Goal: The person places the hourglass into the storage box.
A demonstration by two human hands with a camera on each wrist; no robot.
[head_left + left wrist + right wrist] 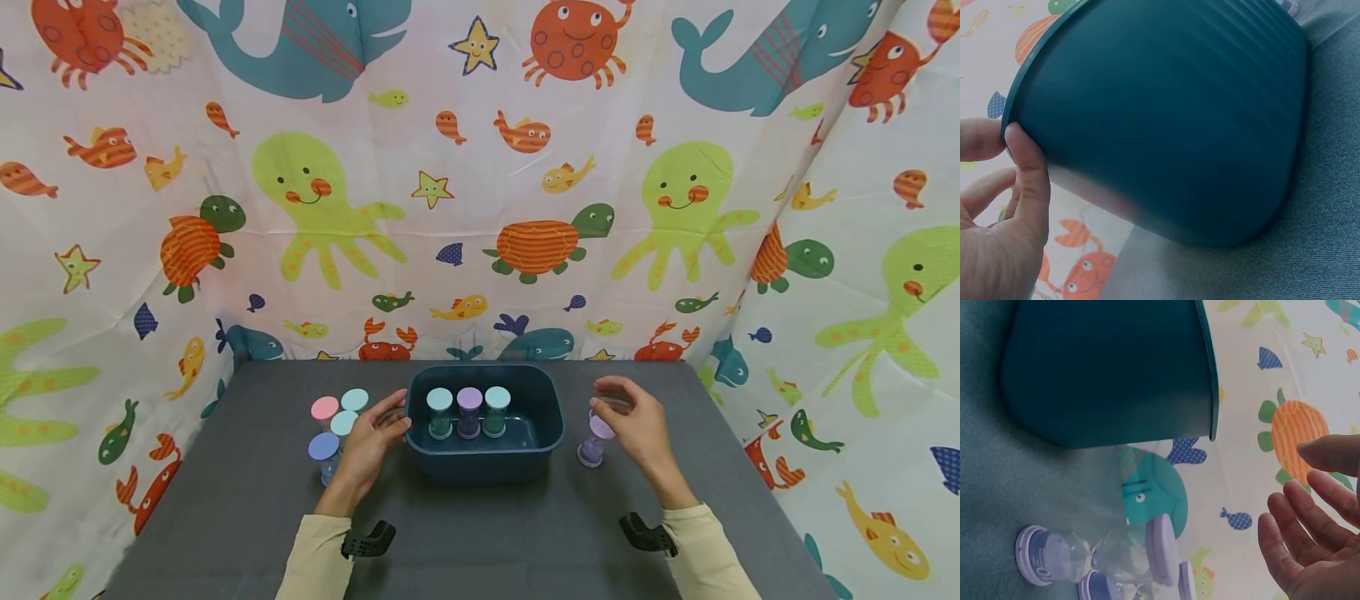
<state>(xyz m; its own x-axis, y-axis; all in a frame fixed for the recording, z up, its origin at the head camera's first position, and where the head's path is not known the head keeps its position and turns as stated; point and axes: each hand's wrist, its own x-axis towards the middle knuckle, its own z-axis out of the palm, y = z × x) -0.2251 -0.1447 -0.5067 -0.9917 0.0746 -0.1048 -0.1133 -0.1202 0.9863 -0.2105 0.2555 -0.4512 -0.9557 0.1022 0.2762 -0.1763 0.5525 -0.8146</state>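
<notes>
A dark teal plastic bin (483, 468) stands on the grey table with three sand timers inside: two mint-capped, with a purple-capped sand timer (469, 400) between them. My left hand (369, 446) pinches the bin's left rim between thumb and fingers; the left wrist view shows the thumb (1030, 169) against the outer wall. My right hand (637, 425) is off to the right of the bin, fingers loosely bent and holding nothing. Just below it stands a purple-capped sand timer (590, 454); the right wrist view shows this sand timer (1119, 556) with another purple one partly visible beside it.
Left of the bin several sand timers cluster, among them a pink-capped sand timer (325, 407) and a blue-capped sand timer (324, 447); my left hand partly hides the group. A curtain (465, 208) printed with sea animals hangs behind the table and along its sides.
</notes>
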